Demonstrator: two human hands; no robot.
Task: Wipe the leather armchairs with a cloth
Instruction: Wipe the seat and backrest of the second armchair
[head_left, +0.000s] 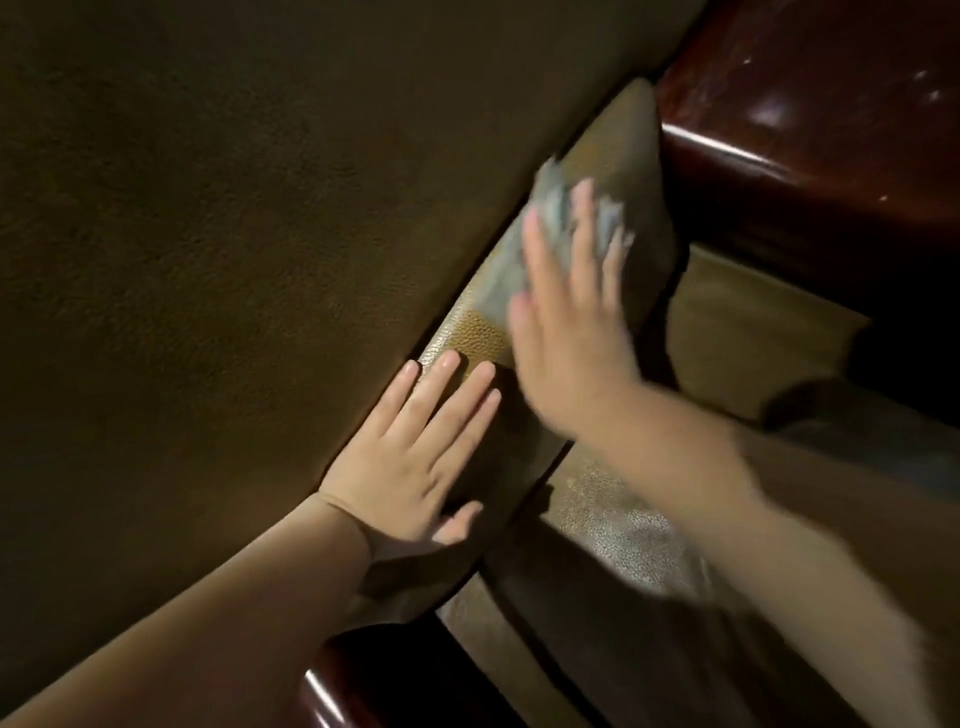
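My left forearm (218, 613) crosses the lower part of the view, closest to me, and ends in my left hand (415, 457), which lies flat with the fingers straight and slightly spread, pressing on the pebbled leather cushion (478, 332) of the armchair. The thumb points down toward the seat. Just beyond it, my right hand (566, 312) is blurred, fingers stretched out and laid over the grey-blue cloth (550, 208), pressing it against the same cushion higher up; the cloth shows past my fingertips and along the left side of my palm. The two hands are near each other but apart, with a bare patch of tan leather between them. The broad leather backrest (208, 208) fills the left and top of the view, meeting the cushion along a diagonal seam. Glossy dark wooden armrest (810, 130) sits at the upper right, beside the far end of the cushion, and another rounded piece of polished wood (353, 680) shows at the bottom edge under my left forearm. The seat leather (613, 525) below my right arm catches a pale sheen.
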